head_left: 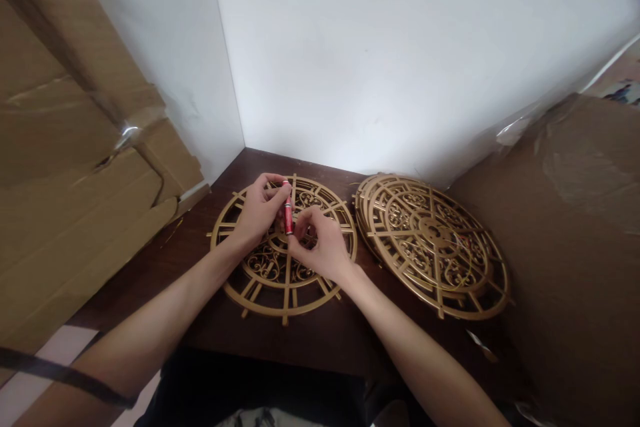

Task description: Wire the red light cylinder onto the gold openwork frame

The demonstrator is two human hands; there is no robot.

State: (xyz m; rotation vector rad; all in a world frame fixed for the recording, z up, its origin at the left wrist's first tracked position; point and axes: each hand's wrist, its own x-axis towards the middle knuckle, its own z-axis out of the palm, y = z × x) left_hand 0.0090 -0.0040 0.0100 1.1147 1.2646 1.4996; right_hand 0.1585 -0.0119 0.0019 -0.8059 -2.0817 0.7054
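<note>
While the left hand [265, 203] pinches the upper part of a red cylinder [288, 215] between thumb and fingertips, the right hand [320, 240] sits by its lower end in the head view, thumb and forefinger curled with a gap between them. Whether those right fingertips touch the cylinder or grip something small, I cannot tell. The cylinder, with a pale band around its middle, stands out between the two hands, above the centre of a round gold openwork frame [285, 293] on the dark wooden tabletop [200, 287]. Beside this frame, on the right-hand side, a stack of similar gold frames [440, 233] leans slightly askew.

Both hands cover parts of the near frame, including much of its hub. Cardboard boxes [60, 167] are cut off at both sides, and a small pale object [483, 347] at lower right is too blurred to name.
</note>
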